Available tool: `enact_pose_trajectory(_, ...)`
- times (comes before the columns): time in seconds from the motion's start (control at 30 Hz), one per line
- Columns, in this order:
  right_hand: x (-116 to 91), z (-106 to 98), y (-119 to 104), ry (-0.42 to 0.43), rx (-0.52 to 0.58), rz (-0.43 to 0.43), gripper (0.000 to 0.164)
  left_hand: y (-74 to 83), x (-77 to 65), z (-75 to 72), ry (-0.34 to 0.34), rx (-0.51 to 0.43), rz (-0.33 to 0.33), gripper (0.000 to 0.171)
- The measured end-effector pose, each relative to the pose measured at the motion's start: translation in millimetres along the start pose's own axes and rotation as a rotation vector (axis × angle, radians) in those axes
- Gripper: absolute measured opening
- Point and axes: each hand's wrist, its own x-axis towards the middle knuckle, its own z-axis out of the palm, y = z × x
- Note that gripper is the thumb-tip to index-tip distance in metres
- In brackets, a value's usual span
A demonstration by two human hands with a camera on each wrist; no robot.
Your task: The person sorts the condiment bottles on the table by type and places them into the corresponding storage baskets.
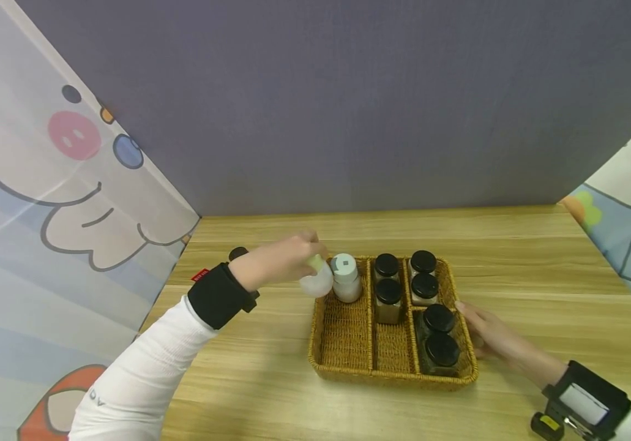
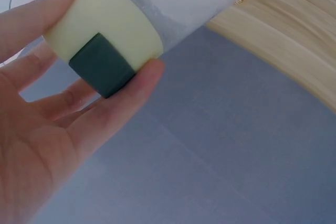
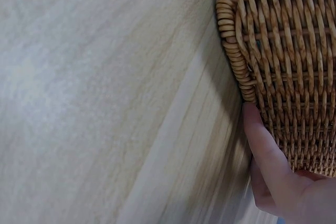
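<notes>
My left hand (image 1: 293, 254) holds a clear jar of white contents (image 1: 317, 280) by its pale yellow-green lid, tilted, at the basket's back left corner. Fingers and thumb sit around that lid (image 2: 107, 19), which carries a dark green square tab (image 2: 102, 65). Right beside it, a jar with a pale lid (image 1: 345, 267) stands in the left compartment of the woven basket (image 1: 343, 367). At the basket's right side, my right hand (image 1: 494, 337) touches the outer wall; one straight finger (image 3: 265, 142) meets the weave (image 3: 294, 77).
Black-lidded jars stand in the basket's middle (image 1: 388, 293) and right (image 1: 440, 349) compartments. A black round lid (image 1: 238, 252) shows behind the left wrist, near a small red tag (image 1: 200, 275). A grey panel (image 1: 348, 110) rises behind the wooden table (image 1: 249, 373).
</notes>
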Motion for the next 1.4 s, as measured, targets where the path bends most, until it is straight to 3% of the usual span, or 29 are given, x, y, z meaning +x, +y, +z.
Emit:
enact_pose_trajectory(0.7, 0, 0, -1, 0.002, -0.01, 0.014, 0.074, 25.7, 4.3, 4.5, -0.067, 0.007, 0.056, 0.029)
enact_pose_trajectory(0.93, 0, 0, -1, 0.0, -0.006, 0.012, 0.074, 33.2, 5.5, 9.1, -0.119, 0.02, 0.031, 0.029)
enact_pose_trajectory(1.23, 0, 0, -1, 0.007, -0.015, 0.017, 0.074, 41.4, 8.4, 16.5, -0.134, 0.127, 0.092, 0.037)
enact_pose_trajectory(1.4, 0, -1, 0, 0.007, -0.017, 0.016, 0.074, 44.0, 10.3, 22.0, -0.152, 0.104, 0.107, 0.031)
